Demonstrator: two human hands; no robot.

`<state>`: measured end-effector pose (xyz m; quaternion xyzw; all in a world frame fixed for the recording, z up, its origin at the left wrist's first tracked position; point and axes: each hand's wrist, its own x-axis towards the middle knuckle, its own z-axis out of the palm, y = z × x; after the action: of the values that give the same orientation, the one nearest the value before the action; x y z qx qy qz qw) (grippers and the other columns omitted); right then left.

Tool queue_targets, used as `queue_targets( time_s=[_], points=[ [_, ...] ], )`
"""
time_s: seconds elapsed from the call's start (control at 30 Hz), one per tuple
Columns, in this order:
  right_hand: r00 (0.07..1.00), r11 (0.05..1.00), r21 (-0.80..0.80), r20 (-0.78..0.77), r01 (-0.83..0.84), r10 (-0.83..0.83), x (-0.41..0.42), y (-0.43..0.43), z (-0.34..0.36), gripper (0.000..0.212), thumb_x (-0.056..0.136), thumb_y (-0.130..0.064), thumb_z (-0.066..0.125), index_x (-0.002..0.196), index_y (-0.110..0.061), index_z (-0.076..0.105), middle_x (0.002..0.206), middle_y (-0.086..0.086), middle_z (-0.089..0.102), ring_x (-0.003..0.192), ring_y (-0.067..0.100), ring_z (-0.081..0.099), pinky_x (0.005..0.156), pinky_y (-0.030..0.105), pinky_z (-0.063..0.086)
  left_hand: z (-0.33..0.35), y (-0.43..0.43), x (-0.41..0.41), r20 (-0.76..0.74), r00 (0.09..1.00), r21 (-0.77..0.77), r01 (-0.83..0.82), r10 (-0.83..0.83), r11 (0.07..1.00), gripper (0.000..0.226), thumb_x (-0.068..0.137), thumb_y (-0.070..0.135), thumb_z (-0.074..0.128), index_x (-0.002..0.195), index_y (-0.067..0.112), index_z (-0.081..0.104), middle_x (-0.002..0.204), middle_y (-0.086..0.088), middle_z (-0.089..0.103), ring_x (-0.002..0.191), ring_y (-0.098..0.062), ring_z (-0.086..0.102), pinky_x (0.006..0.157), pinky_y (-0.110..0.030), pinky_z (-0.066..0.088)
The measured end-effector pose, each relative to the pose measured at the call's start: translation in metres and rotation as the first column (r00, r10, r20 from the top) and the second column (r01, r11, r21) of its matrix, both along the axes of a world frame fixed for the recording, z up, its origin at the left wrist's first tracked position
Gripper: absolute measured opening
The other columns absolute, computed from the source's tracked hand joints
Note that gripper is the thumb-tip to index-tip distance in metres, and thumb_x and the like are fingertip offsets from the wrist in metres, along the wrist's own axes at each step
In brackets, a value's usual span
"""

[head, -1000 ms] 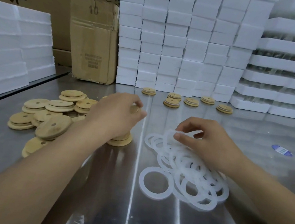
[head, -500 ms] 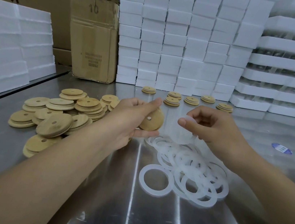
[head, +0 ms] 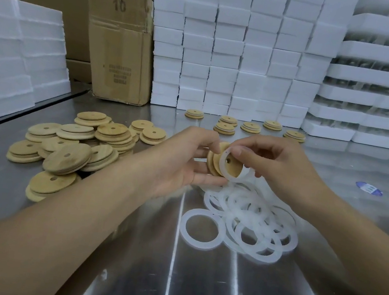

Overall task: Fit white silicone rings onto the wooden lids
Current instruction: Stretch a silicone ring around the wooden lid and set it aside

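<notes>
A heap of loose wooden lids [head: 72, 152] is seen at nine o'clock on the steel table [head: 135, 276]. At centre, one wooden lid [head: 234, 169] is gripped on edge above the table by the left hand [head: 181, 165], thumb over its top rim and fingers curled beneath. A white silicone ring [head: 221, 162] is laid against its face and pinched at the lid's twelve o'clock between thumb and forefinger of the right hand [head: 282, 174]. Spare rings [head: 248, 220] are piled at the lid's five o'clock.

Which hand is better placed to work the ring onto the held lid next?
Right: the right hand pinches the silicone ring against the wooden lid; the left hand is occupied gripping that lid.
</notes>
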<state>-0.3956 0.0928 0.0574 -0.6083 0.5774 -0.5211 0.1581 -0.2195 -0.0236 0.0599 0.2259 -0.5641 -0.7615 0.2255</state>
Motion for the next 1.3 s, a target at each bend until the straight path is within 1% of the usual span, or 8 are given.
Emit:
queue_targets(
  time_s=[0.1,0.2,0.37,0.53,0.7,0.87,1.1,1.3],
  points=[
    [0.998,0.999,-0.019,-0.055,0.037,-0.038,-0.001,0.0,0.0,0.008,0.095,-0.016,0.077,0.099,-0.019,0.083,0.092,-0.002,0.081,0.081,0.007,0.068,0.072,0.012,0.048,-0.003,0.001,-0.002,0.072,0.993,-0.225,0.103,-0.089,0.969,0.039,0.091,-0.002,0.066,0.126,0.01,0.077,0.124,-0.014,0.078,0.115,-0.029,0.077,0.097,-0.042,0.063],
    [0.994,0.996,-0.043,-0.067,0.078,-0.081,-0.003,-0.002,-0.001,0.005,0.092,-0.015,0.081,0.095,-0.012,0.078,0.092,0.002,0.078,0.09,0.019,0.071,0.081,0.016,0.052,-0.009,0.003,-0.006,0.104,0.994,-0.33,0.056,-0.023,0.942,0.046,0.088,-0.01,0.076,0.127,0.014,0.075,0.121,-0.013,0.079,0.112,-0.028,0.078,0.097,-0.045,0.064],
    [0.988,0.994,-0.029,-0.112,0.103,-0.106,-0.005,-0.001,-0.001,0.007,0.089,-0.023,0.084,0.089,-0.019,0.078,0.094,-0.007,0.077,0.092,0.01,0.07,0.081,0.006,0.046,-0.011,0.006,-0.008,0.117,0.988,-0.515,-0.031,0.105,0.857,0.043,0.095,-0.007,0.073,0.13,0.018,0.074,0.107,-0.002,0.083,0.099,-0.02,0.081,0.086,-0.041,0.067],
    [0.992,0.998,-0.02,-0.109,0.064,-0.065,-0.005,-0.002,-0.002,0.005,0.09,-0.02,0.083,0.088,-0.021,0.079,0.09,-0.009,0.077,0.087,0.006,0.07,0.083,0.009,0.049,-0.01,0.01,-0.006,0.16,0.979,-0.707,0.024,0.127,0.707,0.036,0.102,0.008,0.063,0.122,0.034,0.078,0.098,0.005,0.083,0.095,-0.017,0.08,0.078,-0.029,0.066],
    [0.992,0.998,-0.007,-0.11,0.056,-0.056,-0.006,-0.002,-0.002,0.003,0.091,-0.019,0.081,0.089,-0.018,0.08,0.088,-0.006,0.078,0.085,0.005,0.069,0.081,0.01,0.05,-0.005,0.008,-0.003,0.219,0.968,-0.744,0.083,0.124,0.663,0.027,0.103,0.024,0.063,0.117,0.039,0.081,0.107,-0.003,0.082,0.111,-0.033,0.071,0.094,-0.053,0.059],
    [0.992,0.996,0.008,-0.091,0.089,-0.088,-0.008,-0.002,-0.002,0.004,0.092,-0.019,0.081,0.089,-0.016,0.08,0.087,-0.004,0.078,0.082,0.004,0.066,0.076,0.008,0.048,-0.004,-0.001,0.001,0.175,0.969,-0.764,0.021,0.176,0.645,0.024,0.1,0.023,0.071,0.113,0.042,0.08,0.1,0.012,0.081,0.098,-0.007,0.075,0.082,-0.03,0.055],
    [0.993,0.993,0.035,-0.044,0.113,-0.111,-0.009,-0.002,0.0,0.004,0.094,-0.018,0.079,0.092,-0.014,0.08,0.089,-0.001,0.079,0.079,0.005,0.068,0.071,0.01,0.05,-0.002,-0.003,0.004,0.159,0.971,-0.731,-0.005,0.177,0.682,0.012,0.101,0.024,0.074,0.111,0.03,0.071,0.094,0.007,0.083,0.104,-0.028,0.075,0.095,-0.046,0.06],
    [0.992,0.99,0.085,-0.055,0.116,-0.111,-0.01,-0.001,0.001,0.007,0.094,-0.02,0.079,0.092,-0.014,0.079,0.09,0.003,0.079,0.082,0.011,0.069,0.076,0.02,0.054,-0.002,-0.008,0.003,0.156,0.964,-0.704,-0.043,0.213,0.709,0.003,0.1,0.023,0.076,0.102,0.021,0.075,0.09,0.004,0.083,0.091,-0.007,0.075,0.086,-0.033,0.061]
  ],
)
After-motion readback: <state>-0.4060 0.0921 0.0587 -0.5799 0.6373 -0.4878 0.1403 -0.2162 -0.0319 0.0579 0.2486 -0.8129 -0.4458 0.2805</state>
